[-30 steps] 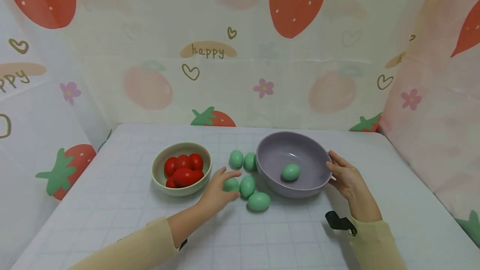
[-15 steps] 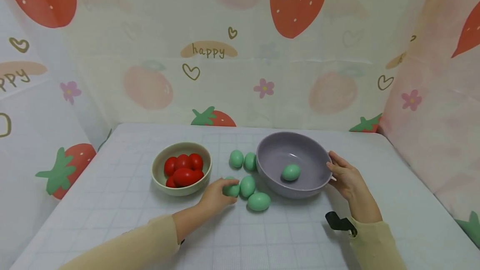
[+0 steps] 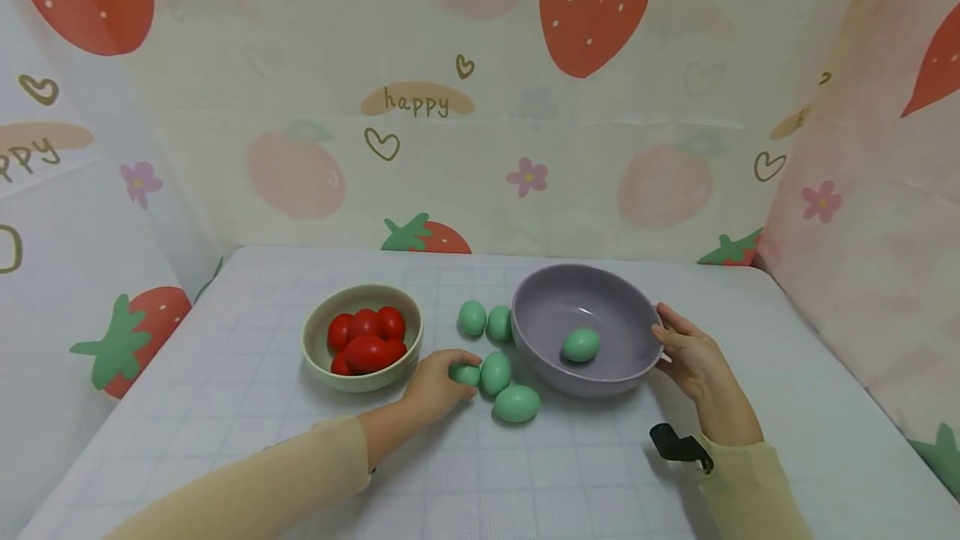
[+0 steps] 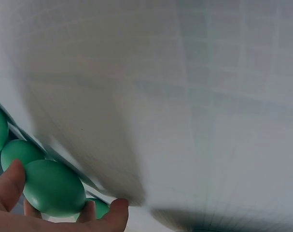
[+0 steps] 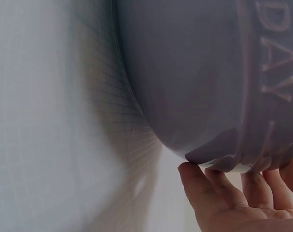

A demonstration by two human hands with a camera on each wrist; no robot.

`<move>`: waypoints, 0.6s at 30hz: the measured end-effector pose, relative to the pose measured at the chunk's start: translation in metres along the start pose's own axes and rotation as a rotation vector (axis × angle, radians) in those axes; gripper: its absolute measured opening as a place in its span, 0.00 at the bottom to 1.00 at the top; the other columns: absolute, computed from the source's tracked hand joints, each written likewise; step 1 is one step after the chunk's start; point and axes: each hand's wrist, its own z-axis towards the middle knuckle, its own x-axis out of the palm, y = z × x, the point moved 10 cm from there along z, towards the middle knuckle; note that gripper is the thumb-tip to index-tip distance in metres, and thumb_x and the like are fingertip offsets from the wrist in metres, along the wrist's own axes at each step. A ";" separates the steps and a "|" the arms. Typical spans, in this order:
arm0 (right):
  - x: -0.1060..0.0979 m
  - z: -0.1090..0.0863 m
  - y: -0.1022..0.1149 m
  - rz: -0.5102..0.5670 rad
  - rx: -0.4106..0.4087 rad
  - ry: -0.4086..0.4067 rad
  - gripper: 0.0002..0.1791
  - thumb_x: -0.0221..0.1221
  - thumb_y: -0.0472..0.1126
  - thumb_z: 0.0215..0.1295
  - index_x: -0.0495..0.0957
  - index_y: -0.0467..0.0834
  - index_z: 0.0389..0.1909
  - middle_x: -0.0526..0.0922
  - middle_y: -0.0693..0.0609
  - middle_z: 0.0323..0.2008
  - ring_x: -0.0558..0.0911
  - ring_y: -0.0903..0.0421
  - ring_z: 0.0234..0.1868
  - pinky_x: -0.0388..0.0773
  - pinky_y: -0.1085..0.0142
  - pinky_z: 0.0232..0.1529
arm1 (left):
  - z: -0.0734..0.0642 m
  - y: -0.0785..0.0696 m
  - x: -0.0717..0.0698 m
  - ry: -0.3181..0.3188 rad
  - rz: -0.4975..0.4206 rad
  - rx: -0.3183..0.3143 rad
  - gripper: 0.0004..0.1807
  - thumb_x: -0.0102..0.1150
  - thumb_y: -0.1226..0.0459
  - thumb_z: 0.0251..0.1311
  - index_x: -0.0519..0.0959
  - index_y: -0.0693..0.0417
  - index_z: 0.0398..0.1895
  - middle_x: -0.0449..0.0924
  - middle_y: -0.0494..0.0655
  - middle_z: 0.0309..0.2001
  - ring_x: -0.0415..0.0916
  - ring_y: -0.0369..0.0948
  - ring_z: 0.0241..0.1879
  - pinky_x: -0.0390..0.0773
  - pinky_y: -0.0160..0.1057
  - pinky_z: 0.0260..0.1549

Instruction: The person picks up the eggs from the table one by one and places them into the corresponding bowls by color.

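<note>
Reaching in from the lower left, the left hand bends its fingers round a green egg, thumb and fingers parted only by the egg's width; how firm the grip is I cannot tell. That egg is on the near side of the pale bowl, beside another egg, with a third just nearer the person. The right hand holds the purple bowl at its right side, fingertips against the outer wall; an egg lies inside.

Compared with a second ago, the left hand has closed in: its fingers were spread wide then, and now they curve about the egg. The left sleeve has moved further forward. The right hand and purple bowl are practically where they were.
</note>
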 end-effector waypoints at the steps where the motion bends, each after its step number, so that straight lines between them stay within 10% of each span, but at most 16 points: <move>1: 0.000 0.000 0.000 -0.002 0.000 0.000 0.34 0.46 0.31 0.78 0.56 0.67 0.73 0.32 0.57 0.80 0.38 0.54 0.80 0.37 0.49 0.79 | 0.000 0.000 0.000 0.001 -0.002 -0.005 0.20 0.72 0.76 0.48 0.85 0.59 0.47 0.83 0.56 0.54 0.74 0.55 0.61 0.69 0.56 0.65; 4: -0.001 -0.001 0.001 0.003 0.001 -0.003 0.32 0.46 0.31 0.77 0.63 0.70 0.70 0.32 0.56 0.80 0.38 0.54 0.80 0.37 0.49 0.79 | 0.000 0.000 0.000 0.004 -0.011 -0.018 0.20 0.72 0.76 0.49 0.85 0.59 0.47 0.83 0.56 0.54 0.73 0.56 0.62 0.68 0.56 0.65; 10: -0.001 0.000 0.003 0.031 -0.006 -0.005 0.29 0.48 0.30 0.77 0.83 0.66 0.27 0.34 0.55 0.80 0.41 0.53 0.80 0.37 0.49 0.79 | 0.000 0.007 0.001 0.018 -0.037 -0.065 0.19 0.71 0.74 0.51 0.85 0.58 0.48 0.81 0.55 0.57 0.70 0.55 0.65 0.65 0.56 0.68; 13: 0.000 -0.001 0.002 0.017 -0.002 -0.008 0.28 0.47 0.30 0.77 0.81 0.70 0.50 0.34 0.55 0.80 0.41 0.53 0.80 0.38 0.50 0.79 | -0.001 0.008 0.000 0.029 -0.048 -0.089 0.19 0.71 0.74 0.52 0.85 0.57 0.50 0.80 0.55 0.60 0.69 0.55 0.67 0.64 0.57 0.69; 16: 0.001 -0.001 0.002 -0.003 0.001 -0.017 0.34 0.44 0.30 0.78 0.53 0.59 0.78 0.34 0.55 0.80 0.41 0.54 0.80 0.39 0.50 0.79 | -0.003 0.005 -0.003 0.029 -0.062 -0.096 0.20 0.71 0.74 0.52 0.84 0.57 0.51 0.79 0.55 0.61 0.68 0.54 0.67 0.63 0.58 0.69; 18: 0.001 -0.001 0.003 -0.007 -0.002 -0.028 0.38 0.43 0.30 0.78 0.35 0.47 0.80 0.34 0.55 0.80 0.41 0.55 0.80 0.39 0.50 0.79 | -0.004 0.002 -0.005 0.024 -0.068 -0.096 0.21 0.71 0.74 0.52 0.84 0.57 0.51 0.79 0.55 0.61 0.68 0.54 0.66 0.63 0.58 0.69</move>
